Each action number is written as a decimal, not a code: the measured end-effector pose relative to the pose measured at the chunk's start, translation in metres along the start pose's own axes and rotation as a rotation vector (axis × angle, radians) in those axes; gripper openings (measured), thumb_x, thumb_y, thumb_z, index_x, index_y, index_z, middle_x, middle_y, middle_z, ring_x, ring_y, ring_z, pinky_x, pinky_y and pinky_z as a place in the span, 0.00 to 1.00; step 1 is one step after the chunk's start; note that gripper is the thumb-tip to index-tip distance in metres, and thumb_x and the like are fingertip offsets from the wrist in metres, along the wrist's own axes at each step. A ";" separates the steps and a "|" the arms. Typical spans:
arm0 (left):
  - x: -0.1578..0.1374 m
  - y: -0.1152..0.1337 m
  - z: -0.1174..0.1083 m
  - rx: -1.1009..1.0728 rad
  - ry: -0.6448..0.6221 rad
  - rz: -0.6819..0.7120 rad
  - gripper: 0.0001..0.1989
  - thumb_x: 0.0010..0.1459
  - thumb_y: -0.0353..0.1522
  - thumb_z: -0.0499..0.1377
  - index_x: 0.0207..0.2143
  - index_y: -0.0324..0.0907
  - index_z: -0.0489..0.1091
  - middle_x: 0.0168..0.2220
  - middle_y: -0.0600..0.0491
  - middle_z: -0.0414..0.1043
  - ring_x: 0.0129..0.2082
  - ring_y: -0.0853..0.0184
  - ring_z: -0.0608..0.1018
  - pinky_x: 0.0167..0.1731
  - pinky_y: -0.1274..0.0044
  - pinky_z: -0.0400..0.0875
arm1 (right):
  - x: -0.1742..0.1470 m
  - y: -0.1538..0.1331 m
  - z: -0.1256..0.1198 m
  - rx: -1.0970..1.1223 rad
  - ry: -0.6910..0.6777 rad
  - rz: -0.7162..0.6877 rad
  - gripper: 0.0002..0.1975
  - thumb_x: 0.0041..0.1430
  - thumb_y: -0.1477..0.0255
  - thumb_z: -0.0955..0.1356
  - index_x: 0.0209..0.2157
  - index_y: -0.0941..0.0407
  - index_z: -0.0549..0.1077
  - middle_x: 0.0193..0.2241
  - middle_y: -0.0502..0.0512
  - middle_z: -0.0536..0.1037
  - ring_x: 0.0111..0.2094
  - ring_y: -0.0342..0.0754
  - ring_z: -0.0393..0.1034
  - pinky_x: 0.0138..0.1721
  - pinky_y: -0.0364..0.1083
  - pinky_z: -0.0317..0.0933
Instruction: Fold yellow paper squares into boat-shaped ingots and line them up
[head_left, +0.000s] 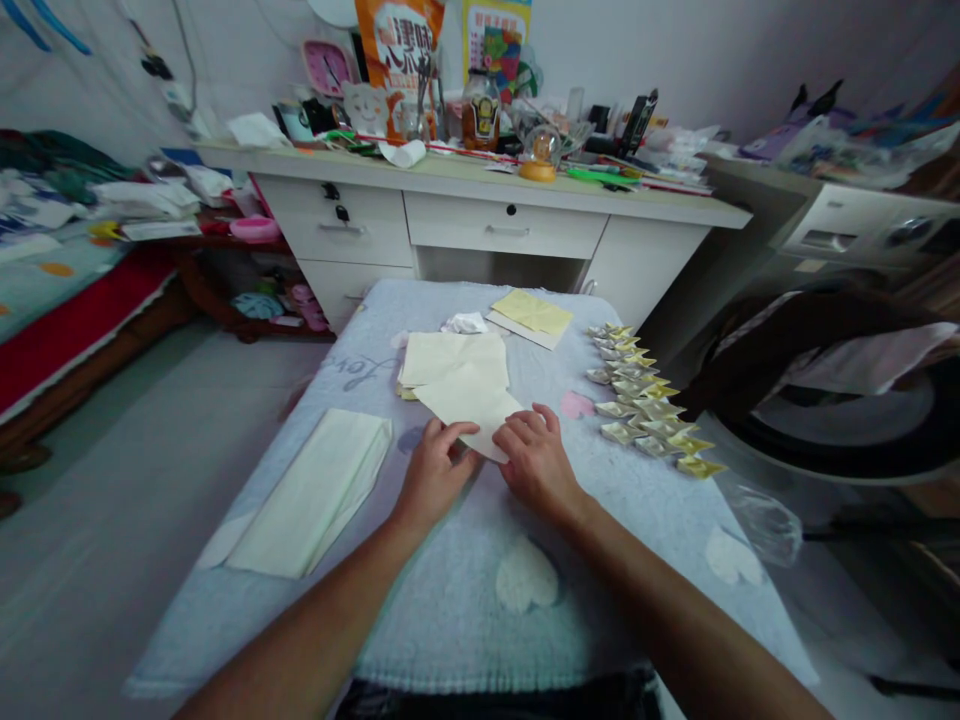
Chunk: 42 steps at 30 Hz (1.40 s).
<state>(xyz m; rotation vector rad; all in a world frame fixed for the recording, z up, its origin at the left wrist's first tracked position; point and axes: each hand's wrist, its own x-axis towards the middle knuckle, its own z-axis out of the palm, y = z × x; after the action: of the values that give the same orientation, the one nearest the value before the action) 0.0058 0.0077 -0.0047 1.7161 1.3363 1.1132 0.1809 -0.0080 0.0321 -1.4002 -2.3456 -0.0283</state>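
A pale cream sheet of paper (472,397) lies in front of me, turned at an angle, its near corner between my two hands. My left hand (439,465) grips its left near edge, thumb on top and fingers curled underneath. On the right near edge, my right hand (536,455) presses the paper with bent fingers. Just beyond, and partly under the sheet, sits a stack of cream paper (454,350). Folded paper boats (637,390), yellow and white, stand in rows at the right of the cloth-covered table (450,610).
A folded pale cloth or paper bundle (319,490) lies at the left. Yellow and white sheets (532,315) and a crumpled white paper (465,323) are at the back. Behind stands a cluttered white desk (480,215); a washing machine (847,330) is at the right.
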 end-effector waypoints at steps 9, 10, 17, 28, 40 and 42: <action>0.001 0.000 0.000 -0.396 -0.093 -0.102 0.09 0.50 0.29 0.61 0.36 0.41 0.75 0.41 0.50 0.75 0.41 0.63 0.77 0.39 0.75 0.71 | -0.054 0.044 -0.019 0.224 0.037 0.111 0.40 0.53 0.66 0.69 0.64 0.55 0.51 0.60 0.66 0.59 0.61 0.62 0.52 0.59 0.62 0.50; 0.000 0.000 0.001 -0.449 -0.109 -0.142 0.09 0.49 0.29 0.62 0.36 0.41 0.74 0.40 0.50 0.76 0.39 0.64 0.78 0.37 0.75 0.72 | -0.057 0.051 -0.016 0.233 0.026 0.122 0.41 0.52 0.68 0.69 0.65 0.56 0.49 0.60 0.66 0.57 0.61 0.62 0.51 0.60 0.63 0.50; -0.001 0.005 0.003 -0.622 -0.260 -0.297 0.11 0.46 0.33 0.66 0.33 0.39 0.72 0.30 0.52 0.76 0.28 0.68 0.76 0.29 0.78 0.69 | -0.064 0.061 0.012 0.378 0.225 0.200 0.29 0.57 0.71 0.69 0.60 0.51 0.62 0.57 0.61 0.61 0.58 0.56 0.57 0.58 0.57 0.55; -0.003 0.005 0.000 0.161 -0.113 0.138 0.12 0.49 0.28 0.64 0.38 0.47 0.79 0.43 0.48 0.68 0.43 0.61 0.71 0.47 0.68 0.67 | -0.068 0.058 0.012 0.404 0.229 0.109 0.10 0.58 0.74 0.67 0.42 0.50 0.75 0.47 0.56 0.73 0.50 0.52 0.66 0.50 0.55 0.62; -0.001 0.002 -0.006 0.219 -0.287 0.214 0.07 0.55 0.37 0.62 0.34 0.45 0.78 0.42 0.50 0.72 0.47 0.59 0.69 0.51 0.66 0.62 | -0.070 0.053 0.007 0.481 0.133 0.330 0.09 0.60 0.70 0.65 0.43 0.55 0.70 0.39 0.57 0.76 0.43 0.52 0.70 0.46 0.51 0.63; -0.001 0.002 -0.005 0.222 -0.290 0.179 0.08 0.57 0.37 0.61 0.34 0.44 0.78 0.40 0.50 0.73 0.45 0.59 0.69 0.51 0.65 0.61 | -0.069 0.053 0.008 0.527 0.114 0.382 0.11 0.60 0.69 0.65 0.45 0.55 0.68 0.39 0.56 0.76 0.42 0.51 0.71 0.45 0.50 0.64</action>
<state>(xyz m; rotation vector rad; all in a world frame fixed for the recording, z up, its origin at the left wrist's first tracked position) 0.0021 0.0062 -0.0013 2.1019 1.1760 0.7921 0.2521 -0.0380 -0.0096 -1.4848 -1.7753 0.5584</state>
